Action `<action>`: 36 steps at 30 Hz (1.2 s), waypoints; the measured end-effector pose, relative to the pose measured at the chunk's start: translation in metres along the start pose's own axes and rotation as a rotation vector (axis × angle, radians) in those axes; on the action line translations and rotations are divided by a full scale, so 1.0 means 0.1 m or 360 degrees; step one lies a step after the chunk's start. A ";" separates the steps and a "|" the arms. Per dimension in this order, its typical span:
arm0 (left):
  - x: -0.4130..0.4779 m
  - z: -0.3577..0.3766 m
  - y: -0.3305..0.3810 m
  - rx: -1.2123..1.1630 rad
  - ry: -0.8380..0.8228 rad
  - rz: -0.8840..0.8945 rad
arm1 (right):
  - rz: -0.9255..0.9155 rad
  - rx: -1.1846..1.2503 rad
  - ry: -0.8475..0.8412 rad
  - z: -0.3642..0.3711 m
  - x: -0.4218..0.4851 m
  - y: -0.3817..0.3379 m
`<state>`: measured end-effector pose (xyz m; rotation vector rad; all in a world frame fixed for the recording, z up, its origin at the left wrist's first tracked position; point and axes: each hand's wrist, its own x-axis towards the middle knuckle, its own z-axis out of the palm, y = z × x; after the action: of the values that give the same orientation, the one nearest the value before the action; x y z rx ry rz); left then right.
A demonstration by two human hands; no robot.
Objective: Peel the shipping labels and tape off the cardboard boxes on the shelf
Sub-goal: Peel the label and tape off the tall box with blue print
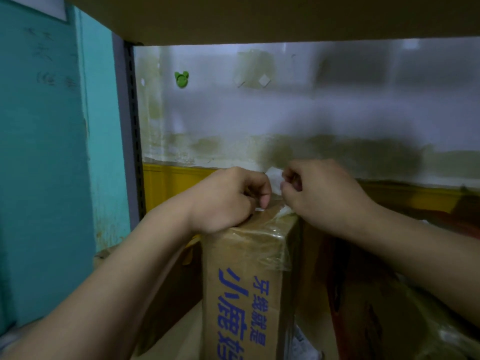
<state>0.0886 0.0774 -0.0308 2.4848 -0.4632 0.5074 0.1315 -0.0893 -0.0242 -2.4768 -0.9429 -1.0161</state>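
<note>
Beneath the shelf board (259, 19), right hand (319, 193) pinches the half-peeled label (275, 178), curled left hand (226, 201) beside it bracing the box (246, 281); steady pull likely next.

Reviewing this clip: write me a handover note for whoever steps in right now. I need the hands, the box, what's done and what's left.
Left hand: curled on top of the blue-printed cardboard box, steadying it; whether it pinches anything is hidden.
Right hand: pinches the white label, raised above the box's top.
Done: label partly lifted.
Left: pull the label free, strip the clear tape over the box's top corner, then check the brown box on the right.
</note>
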 end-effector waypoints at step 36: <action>0.01 0.00 0.02 0.0219 -0.0057 0.0041 | 0.0014 0.0055 -0.0018 0.00 0.00 -0.02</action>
<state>0.0889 0.0758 -0.0292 2.6265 -0.4901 0.5217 0.1298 -0.0879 -0.0241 -2.4588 -0.9442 -0.9762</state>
